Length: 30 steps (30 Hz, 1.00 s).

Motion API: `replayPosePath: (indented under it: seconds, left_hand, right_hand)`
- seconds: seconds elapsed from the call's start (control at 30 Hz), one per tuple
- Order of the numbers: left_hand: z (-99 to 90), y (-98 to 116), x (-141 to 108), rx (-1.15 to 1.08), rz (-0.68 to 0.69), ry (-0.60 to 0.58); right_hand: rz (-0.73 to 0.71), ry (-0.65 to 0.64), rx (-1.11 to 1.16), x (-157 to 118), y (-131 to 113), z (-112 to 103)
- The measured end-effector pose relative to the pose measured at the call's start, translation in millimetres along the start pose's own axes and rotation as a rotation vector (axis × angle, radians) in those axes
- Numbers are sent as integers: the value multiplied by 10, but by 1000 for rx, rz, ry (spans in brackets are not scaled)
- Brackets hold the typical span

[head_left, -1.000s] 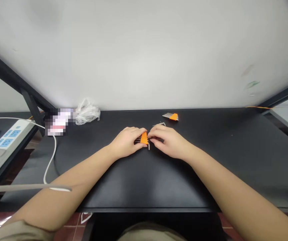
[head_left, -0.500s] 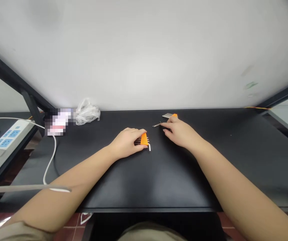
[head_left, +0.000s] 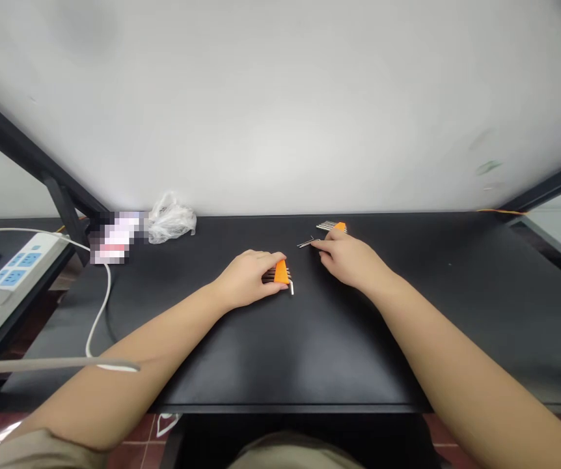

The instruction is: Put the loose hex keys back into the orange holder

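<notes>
My left hand [head_left: 245, 281] grips the sides of an orange hex key holder [head_left: 281, 272] between thumb and fingers. Dark hex keys lie through the holder, and one shiny bent end [head_left: 291, 287] sticks out at its right. To the right, my right hand [head_left: 342, 254] rests low over the table, its index finger stretched out and its fingertip touching a few loose hex keys [head_left: 304, 245]. The other fingers are bent and partly hidden. Just behind that hand lies a second orange holder [head_left: 340, 227] with several silver hex keys [head_left: 326, 225] pointing left.
The black table [head_left: 280, 365] runs back to a pale wall [head_left: 280, 117]. A crumpled clear plastic bag [head_left: 170, 220] sits at the back left, beside a blurred-out item [head_left: 114, 241]. A white cable [head_left: 99, 312] loops over the left side near a power strip [head_left: 17, 273].
My right index fingertip has shifted slightly left over the loose hex keys. The left hand and its holder stay put.
</notes>
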State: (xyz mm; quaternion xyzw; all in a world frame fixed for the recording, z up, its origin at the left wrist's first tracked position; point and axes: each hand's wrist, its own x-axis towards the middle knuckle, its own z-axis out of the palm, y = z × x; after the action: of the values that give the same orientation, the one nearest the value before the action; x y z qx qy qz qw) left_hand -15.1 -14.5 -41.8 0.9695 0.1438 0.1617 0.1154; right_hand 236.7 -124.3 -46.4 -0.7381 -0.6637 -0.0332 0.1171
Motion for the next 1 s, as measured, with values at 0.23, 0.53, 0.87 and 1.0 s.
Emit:
replayPosePath:
  seconds: [0.23, 0.53, 0.87, 1.0]
  left_hand:
    - [-11, 3, 6, -5, -3, -9]
    - [-7, 2, 7, 5, 5, -4]
    - [11, -15, 5, 9, 6, -7]
    - [6, -12, 9, 15, 3, -17]
  right_hand:
    - [-14, 8, -79, -34, -58, -44]
    - [-58, 16, -64, -26, -95, -80]
    - [-27, -44, -30, -26, -100, -103]
    - [17, -151, 30, -62, -131, -153]
